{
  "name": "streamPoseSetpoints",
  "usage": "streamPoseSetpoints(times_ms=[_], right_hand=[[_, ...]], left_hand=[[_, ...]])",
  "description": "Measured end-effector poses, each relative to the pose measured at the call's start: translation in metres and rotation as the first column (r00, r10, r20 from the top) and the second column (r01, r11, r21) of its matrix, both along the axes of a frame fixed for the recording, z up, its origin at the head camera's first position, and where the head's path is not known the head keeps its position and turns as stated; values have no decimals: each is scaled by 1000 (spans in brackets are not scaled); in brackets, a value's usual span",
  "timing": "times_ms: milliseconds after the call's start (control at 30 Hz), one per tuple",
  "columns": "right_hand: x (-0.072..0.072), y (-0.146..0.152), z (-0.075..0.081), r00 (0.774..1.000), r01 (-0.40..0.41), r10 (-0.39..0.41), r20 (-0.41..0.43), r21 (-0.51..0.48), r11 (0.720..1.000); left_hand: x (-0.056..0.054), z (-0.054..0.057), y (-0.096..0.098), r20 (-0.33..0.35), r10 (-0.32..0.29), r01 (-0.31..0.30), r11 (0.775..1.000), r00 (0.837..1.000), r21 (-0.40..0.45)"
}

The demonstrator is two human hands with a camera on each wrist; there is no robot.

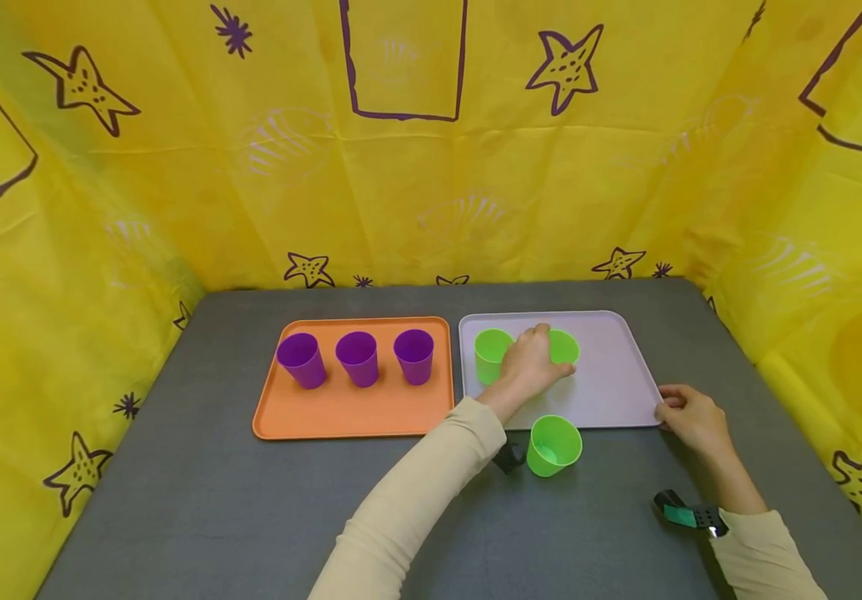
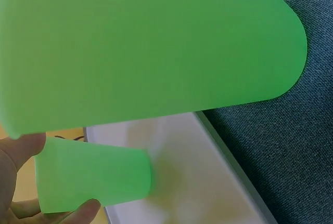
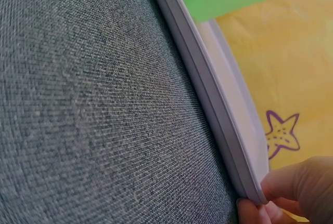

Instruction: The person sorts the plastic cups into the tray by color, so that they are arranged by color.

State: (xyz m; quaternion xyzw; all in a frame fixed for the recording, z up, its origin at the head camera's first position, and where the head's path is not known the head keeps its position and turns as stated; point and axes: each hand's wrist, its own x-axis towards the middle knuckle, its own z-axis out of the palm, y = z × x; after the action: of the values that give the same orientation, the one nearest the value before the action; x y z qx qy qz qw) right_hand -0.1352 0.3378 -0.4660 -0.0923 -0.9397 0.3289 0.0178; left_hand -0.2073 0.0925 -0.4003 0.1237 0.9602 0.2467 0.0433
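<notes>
My left hand (image 1: 533, 363) grips a green cup (image 1: 564, 346) over the lilac tray (image 1: 603, 400), thumb on the near side and fingers toward the rim. In the left wrist view that cup (image 2: 96, 174) sits between the thumb and fingers. Just left of the hand, a second green cup (image 1: 491, 354) stands on the tray, partly hidden. A third green cup (image 1: 553, 450) stands on the table in front of the tray, filling much of the left wrist view. With thumb and fingers, my right hand (image 1: 697, 421) pinches the tray's near right corner, seen closely in the right wrist view.
Left of the lilac tray lies an orange tray (image 1: 356, 417) holding three purple cups, the middle cup (image 1: 358, 358) among them, in a row. Both trays lie on a dark grey table (image 1: 198, 500). A yellow patterned cloth (image 1: 401, 192) surrounds its back and sides.
</notes>
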Motion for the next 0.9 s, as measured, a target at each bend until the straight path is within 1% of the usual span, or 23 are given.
streamPoseSetpoints(times_ms=[267,633,900], right_hand=[[0,0,1,1000,-4,4,-1,5,1000],[0,0,1,1000,-1,1,-9,8,1000],[0,0,0,1000,-7,7,-4,9,1000]], left_hand=[[1,-1,2,-2,19,-19,1000,1000,-7],[1,-1,3,15,48,-48,999,999,-15],[0,-1,3,17,45,-45,999,999,-17]])
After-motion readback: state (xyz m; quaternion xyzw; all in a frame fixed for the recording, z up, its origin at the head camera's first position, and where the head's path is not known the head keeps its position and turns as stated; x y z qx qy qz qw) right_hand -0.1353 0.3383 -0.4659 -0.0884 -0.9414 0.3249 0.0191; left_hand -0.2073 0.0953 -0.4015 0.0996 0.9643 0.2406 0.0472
